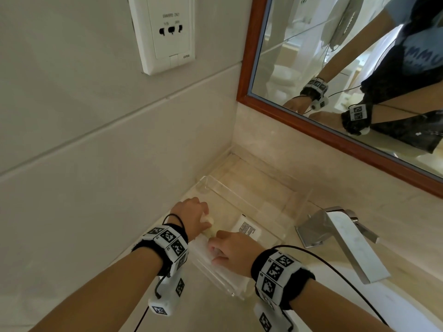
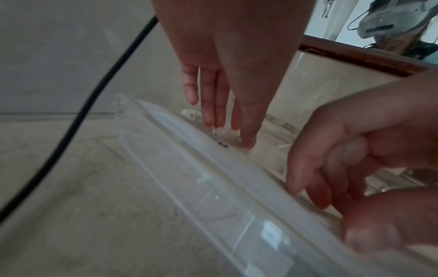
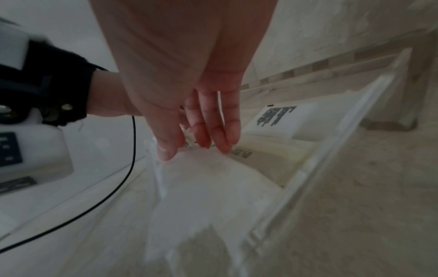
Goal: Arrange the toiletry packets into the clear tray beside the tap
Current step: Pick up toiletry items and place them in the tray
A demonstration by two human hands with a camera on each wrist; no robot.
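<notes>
The clear tray [image 1: 239, 197] stands on the beige counter, just left of the tap [image 1: 340, 226]. Inside it lies a white packet with black print [image 1: 248, 227] [image 3: 284, 120], with a cream packet [image 3: 272, 155] beside it. My left hand [image 1: 191, 216] [image 2: 225, 93] reaches into the tray's left side, and its thumb and straight fingers pinch a small white packet [image 1: 208, 220] [image 2: 225, 135]. At the tray's near end my right hand [image 1: 232, 250] [image 3: 189, 93] pinches the top edge of a translucent white packet [image 3: 208, 187], thumb in front and fingers behind.
The tiled wall with a socket plate [image 1: 165, 32] runs close along the tray's left side. A wood-framed mirror [image 1: 335, 68] hangs behind the counter. The tap's long spout [image 1: 359, 255] juts toward me on the right. Black cables trail from both wrists.
</notes>
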